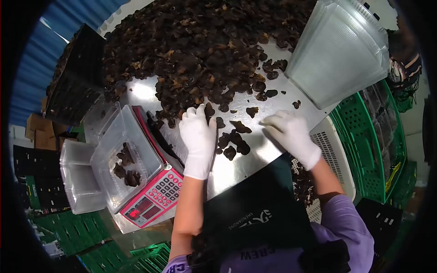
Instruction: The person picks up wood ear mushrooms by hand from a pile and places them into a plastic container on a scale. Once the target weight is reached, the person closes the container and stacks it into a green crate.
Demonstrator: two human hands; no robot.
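Observation:
Dark brown wood ear mushrooms form a large pile (205, 59) on the metal table (227, 170). My left hand (197, 141), in a white glove, rests at the pile's near edge. Its fingers are bent, with the thumb apart and a mushroom (209, 110) beside the fingertips. My right hand (291, 136), also gloved, is over the table to the right, fingers stretched leftward and nothing visible in them. Between the hands lie several loose mushrooms (234, 141). Left of my left hand, a clear plastic box (107, 157) holding a few mushrooms (127, 168) sits on a red-and-white scale (154, 198).
A tall stack of clear plastic boxes (339, 54) stands on the table at right. More clear boxes (79, 177) are at far left. A white perforated basket (334, 150) and a green crate (364, 150) border the right side. A black crate (77, 77) stands upper left.

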